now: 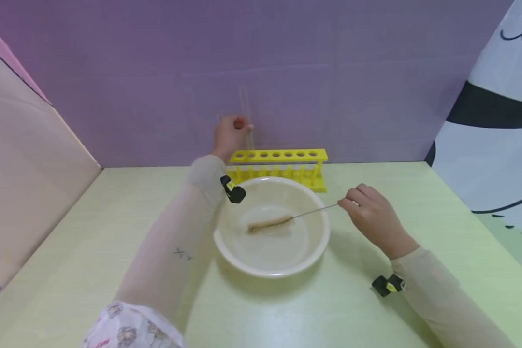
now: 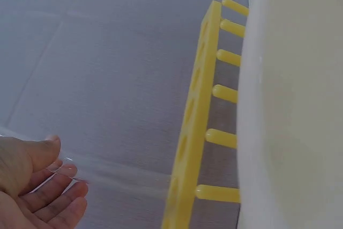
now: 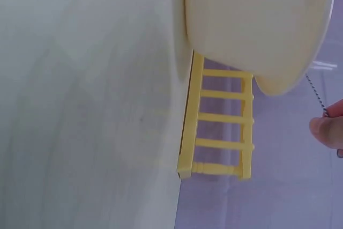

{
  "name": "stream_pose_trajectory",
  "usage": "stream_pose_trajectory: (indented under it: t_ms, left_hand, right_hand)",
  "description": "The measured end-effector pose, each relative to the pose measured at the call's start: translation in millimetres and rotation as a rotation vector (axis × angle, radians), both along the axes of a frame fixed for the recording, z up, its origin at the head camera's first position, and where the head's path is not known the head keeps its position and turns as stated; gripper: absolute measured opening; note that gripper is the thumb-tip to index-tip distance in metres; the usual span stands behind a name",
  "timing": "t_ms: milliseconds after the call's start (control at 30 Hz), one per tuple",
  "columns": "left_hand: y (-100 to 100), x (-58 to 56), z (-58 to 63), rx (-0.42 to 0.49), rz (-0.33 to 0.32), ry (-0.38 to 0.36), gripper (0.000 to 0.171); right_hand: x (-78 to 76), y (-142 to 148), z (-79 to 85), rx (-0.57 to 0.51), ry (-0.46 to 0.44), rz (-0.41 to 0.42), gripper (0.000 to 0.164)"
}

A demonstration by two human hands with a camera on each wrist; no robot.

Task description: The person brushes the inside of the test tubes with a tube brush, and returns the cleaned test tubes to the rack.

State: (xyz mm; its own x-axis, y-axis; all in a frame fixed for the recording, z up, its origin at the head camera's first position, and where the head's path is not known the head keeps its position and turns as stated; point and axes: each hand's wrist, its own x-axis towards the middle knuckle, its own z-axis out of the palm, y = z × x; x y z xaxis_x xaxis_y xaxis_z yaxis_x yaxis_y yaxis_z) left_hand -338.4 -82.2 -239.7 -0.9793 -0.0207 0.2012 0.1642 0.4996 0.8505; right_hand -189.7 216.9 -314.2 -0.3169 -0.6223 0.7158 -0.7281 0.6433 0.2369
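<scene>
Purple cloth [image 1: 374, 72] is hung behind a pale green worktop [image 1: 296, 314], with a printed animal figure [image 1: 500, 169] shown at the right side. By the left hand [image 1: 231, 137], a tube [image 2: 126, 178] is held loosely, passed between the thumb and the bent fingers, with only a narrow gap left between them. Its lower end is pointed down at the rack [image 1: 282, 159], near the holes toward the left; whether a hole has been entered cannot be told. By the right hand [image 1: 374, 217], the thin wire stem of a brush [image 1: 270, 224] is pinched at its end, thumb and forefinger being closed upon it, while the bristled part is lowered well apart from the fingers, inside the basin [image 1: 271, 275]. Only the brush can be made out in the basin, laid at a slant across the middle; whether water is held there cannot be told. Round holes are lined along the rack's upper bar and pegs are set upright below, its front being partly hidden by the basin. The tube is clear, slender and faintly seen; the brush is tan-bristled on a twisted metal stem.
</scene>
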Motion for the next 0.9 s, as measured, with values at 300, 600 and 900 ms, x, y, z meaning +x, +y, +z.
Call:
stream_pose_trajectory:
  t_ms: [300,600,900]
  left_hand:
    - [0.0,5.4,16.2,0.073,0.018,0.064,0.036]
    - [-9.4,28.4,25.4,0.317,-0.051,0.127,0.035]
    - [-29.8,70.2,21.8,0.190,-0.172,0.171,0.036]
  right_hand:
    - [-1.8,10.1,4.0,-0.041,0.029,-0.017,0.017]
    - [0.6,16.9,6.8,-0.075,0.080,0.001,0.031]
    - [6.3,21.2,6.1,-0.097,0.134,-0.020,0.042]
